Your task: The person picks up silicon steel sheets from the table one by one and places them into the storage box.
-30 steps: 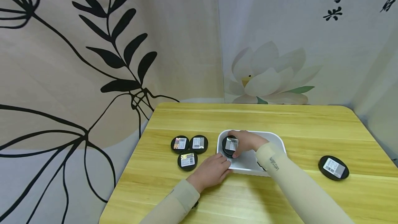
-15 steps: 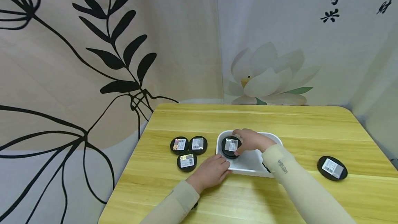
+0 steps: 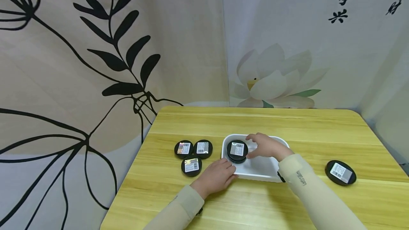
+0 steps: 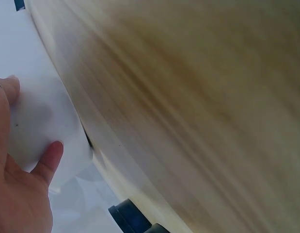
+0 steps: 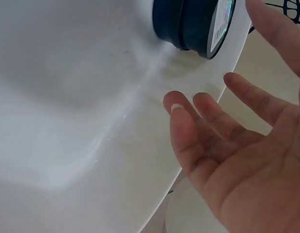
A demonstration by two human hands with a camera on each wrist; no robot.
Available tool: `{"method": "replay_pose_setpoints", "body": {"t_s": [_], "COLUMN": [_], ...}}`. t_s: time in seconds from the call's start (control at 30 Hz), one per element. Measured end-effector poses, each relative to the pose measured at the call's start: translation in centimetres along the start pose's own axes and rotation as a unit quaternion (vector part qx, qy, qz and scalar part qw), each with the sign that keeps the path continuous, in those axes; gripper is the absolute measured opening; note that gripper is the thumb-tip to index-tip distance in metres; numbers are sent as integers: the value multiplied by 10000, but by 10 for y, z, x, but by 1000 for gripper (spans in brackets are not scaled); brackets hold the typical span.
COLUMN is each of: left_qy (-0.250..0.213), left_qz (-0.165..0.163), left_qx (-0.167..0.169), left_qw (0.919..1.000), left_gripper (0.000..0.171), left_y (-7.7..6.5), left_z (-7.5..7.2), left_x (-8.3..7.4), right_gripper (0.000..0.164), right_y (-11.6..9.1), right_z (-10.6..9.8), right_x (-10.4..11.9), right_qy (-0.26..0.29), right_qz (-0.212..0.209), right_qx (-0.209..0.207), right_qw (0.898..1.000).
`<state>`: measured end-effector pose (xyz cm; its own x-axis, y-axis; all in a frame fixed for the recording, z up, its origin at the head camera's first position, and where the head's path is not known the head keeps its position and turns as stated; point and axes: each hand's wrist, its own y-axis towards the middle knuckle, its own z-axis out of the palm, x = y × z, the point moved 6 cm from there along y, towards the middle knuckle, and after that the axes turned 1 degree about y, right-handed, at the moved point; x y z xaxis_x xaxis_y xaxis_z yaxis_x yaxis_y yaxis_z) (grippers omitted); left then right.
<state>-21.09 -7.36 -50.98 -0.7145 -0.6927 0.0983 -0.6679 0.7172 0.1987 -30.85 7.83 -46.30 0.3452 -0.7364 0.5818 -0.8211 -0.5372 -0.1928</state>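
Note:
Inside the white plastic bin (image 3: pixel 257 166), at its left end, two flat round black tins (image 3: pixel 237 150) lie stacked, the upper with a silver barcode label facing up. Just right of them my right hand (image 3: pixel 270 147) hovers over the bin, thumb and fingers spread, a small gap between fingertips and tins; the right wrist view shows nothing in its grasp. My left hand (image 3: pixel 215 175) holds the bin's near left corner. In the left wrist view, two of its digits press on the outer wall, and its other fingers are hidden.
Several more labelled black tins (image 3: pixel 191 166) sit grouped on the wooden table (image 3: pixel 287 208) left of the bin. A larger oval black tin (image 3: pixel 340 173) lies far to the right. Printed cloth (image 3: pixel 191 45) hangs behind the table.
My right hand has released the upper black tin and drawn away to the right. The tin stays stacked in the bin. My left hand keeps its place at the corner.

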Motion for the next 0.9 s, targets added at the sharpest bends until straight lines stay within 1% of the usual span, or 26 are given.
{"method": "replay_pose_setpoints", "body": {"t_s": [0.23, 0.33, 0.43, 0.63, 0.9], "left_qy": [24, 4, -24, -28, -27], "left_qz": [-38, -46, -46, -68, -59], "left_qx": [-12, -13, -27, -20, -52], "left_qw": [10000, 10000, 10000, 10000, 10000], "left_gripper": [22, 22, 21, 21, 22], "left_y": [-1, -1, -1, -1, -2], "left_z": [1, 1, 0, 2, 5], "left_x": [2, 2, 2, 1, 1], "right_gripper": [67, 68, 67, 66, 63], "right_y": [-10, -13, -16, -19, -26], "right_z": [-5, -5, -3, 0, 2], "right_x": [-5, -7, -12, -18, -20], "right_qy": [-14, -110, -125, 45, 267], "right_qz": [-54, -149, -150, -85, -185], "right_qx": [-247, -333, -370, -389, -561], "right_qw": [9997, 9993, 9991, 9992, 9979]}}
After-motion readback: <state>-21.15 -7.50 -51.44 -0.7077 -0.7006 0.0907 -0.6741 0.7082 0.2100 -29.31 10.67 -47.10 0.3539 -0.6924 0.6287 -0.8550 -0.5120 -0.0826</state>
